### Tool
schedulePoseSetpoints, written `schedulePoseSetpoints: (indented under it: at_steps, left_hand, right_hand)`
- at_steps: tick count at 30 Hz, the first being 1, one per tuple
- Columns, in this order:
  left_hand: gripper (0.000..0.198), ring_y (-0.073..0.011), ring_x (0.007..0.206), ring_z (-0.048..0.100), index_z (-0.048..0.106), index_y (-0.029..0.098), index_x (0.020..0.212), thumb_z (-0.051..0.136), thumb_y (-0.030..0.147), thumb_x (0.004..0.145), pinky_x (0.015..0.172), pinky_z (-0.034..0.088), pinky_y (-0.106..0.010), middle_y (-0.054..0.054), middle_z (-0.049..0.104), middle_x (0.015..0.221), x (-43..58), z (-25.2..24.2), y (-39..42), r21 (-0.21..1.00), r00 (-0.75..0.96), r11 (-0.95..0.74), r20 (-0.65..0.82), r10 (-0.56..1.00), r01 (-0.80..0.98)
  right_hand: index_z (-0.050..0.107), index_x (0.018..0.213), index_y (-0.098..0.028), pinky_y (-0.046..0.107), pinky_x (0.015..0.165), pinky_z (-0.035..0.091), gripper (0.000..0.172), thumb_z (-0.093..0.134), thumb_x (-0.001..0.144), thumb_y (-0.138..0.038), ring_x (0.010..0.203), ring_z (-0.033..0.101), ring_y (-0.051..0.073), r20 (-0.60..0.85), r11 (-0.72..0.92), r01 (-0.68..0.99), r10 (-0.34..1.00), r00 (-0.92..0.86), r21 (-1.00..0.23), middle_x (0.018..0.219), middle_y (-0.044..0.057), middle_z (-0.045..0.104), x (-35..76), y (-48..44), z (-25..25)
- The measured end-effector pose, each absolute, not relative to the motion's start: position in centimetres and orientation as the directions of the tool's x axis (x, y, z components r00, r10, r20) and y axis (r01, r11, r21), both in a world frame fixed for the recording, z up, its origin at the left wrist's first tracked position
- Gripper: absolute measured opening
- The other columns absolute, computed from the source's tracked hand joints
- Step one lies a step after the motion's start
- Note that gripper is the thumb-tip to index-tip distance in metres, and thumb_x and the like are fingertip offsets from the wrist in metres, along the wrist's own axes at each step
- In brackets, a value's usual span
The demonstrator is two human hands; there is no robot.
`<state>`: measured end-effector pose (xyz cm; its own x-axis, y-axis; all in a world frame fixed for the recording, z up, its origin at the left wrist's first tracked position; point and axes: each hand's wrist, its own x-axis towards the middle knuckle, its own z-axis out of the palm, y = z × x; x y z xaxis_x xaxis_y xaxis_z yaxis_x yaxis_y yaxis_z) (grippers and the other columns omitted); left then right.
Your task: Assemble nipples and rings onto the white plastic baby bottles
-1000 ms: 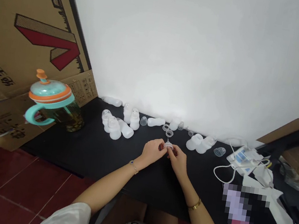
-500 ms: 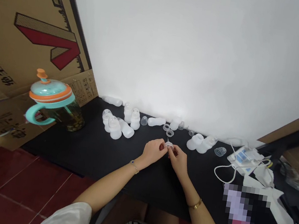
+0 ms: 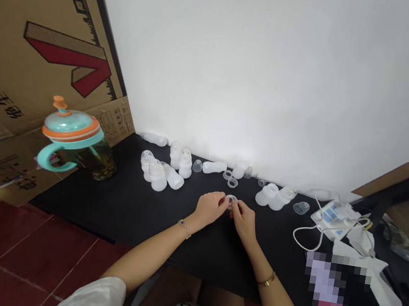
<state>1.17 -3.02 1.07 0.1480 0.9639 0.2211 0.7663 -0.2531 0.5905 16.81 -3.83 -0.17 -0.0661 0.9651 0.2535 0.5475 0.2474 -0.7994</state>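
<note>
Between my fingertips is a clear baby-bottle collar ring (image 3: 232, 198), its round opening turned toward me. My left hand (image 3: 211, 207) pinches its left side, and my right hand (image 3: 243, 218) pinches the right side. In the earlier frame a thin pointed piece, like a teat, stuck up from the ring; whether it is still inside is hard to make out. Just beyond my hands lie two more collar rings, the nearer one (image 3: 233, 182) touching the farther one (image 3: 228, 175). A white bottle (image 3: 214, 167) rests on its side behind them.
Several capped white baby bottles (image 3: 157, 176) stand at left on the black table (image 3: 121, 212). More bottles (image 3: 281, 199) stand at right, near a clear dome cap (image 3: 301, 207). A teal-handled jug (image 3: 70, 139) is far left; a white cable (image 3: 307, 241) and papers lie right.
The collar ring has been tilted in my fingers, so its opening now faces me and the pointed tip no longer shows. Both hands stay nearly in place.
</note>
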Motion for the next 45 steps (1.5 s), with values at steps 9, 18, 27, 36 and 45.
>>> schedulePoseSetpoints:
  at_steps: [9,18,27,36,45]
  left_hand:
    - [0.036,-0.0156,0.068,0.057,0.062,0.020,0.069,0.047,0.039,0.096,0.061,0.032,-0.027,-0.003,0.065,0.072,1.36,0.69,-2.90,0.586,0.127,-0.260,0.259,0.957,0.767]
    - [0.034,-0.0151,0.068,0.058,0.063,0.021,0.072,0.047,0.038,0.097,0.061,0.033,-0.027,-0.002,0.067,0.074,1.17,0.50,-2.83,0.570,0.152,-0.296,0.288,0.946,0.767]
    - [0.034,-0.0167,0.073,0.061,0.065,0.021,0.075,0.047,0.039,0.097,0.064,0.037,-0.026,-0.004,0.069,0.079,1.17,0.58,-2.75,0.540,0.181,-0.298,0.259,0.949,0.787]
    - [0.040,-0.0172,0.072,0.062,0.065,0.021,0.072,0.045,0.043,0.098,0.062,0.035,-0.027,-0.004,0.070,0.077,1.12,0.83,-2.82,0.528,0.185,-0.291,0.246,0.951,0.798]
    - [0.037,-0.0167,0.071,0.061,0.065,0.021,0.072,0.048,0.043,0.097,0.062,0.035,-0.026,-0.003,0.069,0.077,1.24,0.58,-2.84,0.556,0.163,-0.274,0.241,0.957,0.784]
  right_hand:
    - [0.056,0.058,-0.021,0.026,0.053,0.034,0.048,0.047,0.096,-0.050,0.048,0.050,0.014,0.289,0.262,0.607,0.956,-0.055,-0.750,0.049,-0.002,0.054,16.97,-3.79,-0.12]
    - [0.068,0.100,-0.021,0.025,0.057,0.045,0.038,0.052,0.093,-0.056,0.056,0.062,0.016,0.217,0.189,0.498,0.976,0.000,-0.847,0.066,-0.001,0.067,16.93,-3.73,-0.44]
    - [0.073,0.102,-0.020,0.028,0.056,0.051,0.044,0.055,0.091,-0.058,0.055,0.062,0.017,0.210,0.197,0.391,0.978,-0.010,-0.899,0.077,0.004,0.072,16.96,-3.46,-0.74]
    - [0.079,0.104,-0.021,0.031,0.058,0.054,0.042,0.059,0.087,-0.053,0.055,0.065,0.019,0.223,0.184,0.439,0.974,0.037,-0.879,0.082,0.004,0.077,17.12,-3.43,-0.37]
    - [0.078,0.103,-0.022,0.030,0.057,0.052,0.041,0.056,0.089,-0.053,0.054,0.064,0.019,0.256,0.214,0.467,0.966,0.027,-0.858,0.076,0.003,0.075,17.04,-3.50,-0.34]
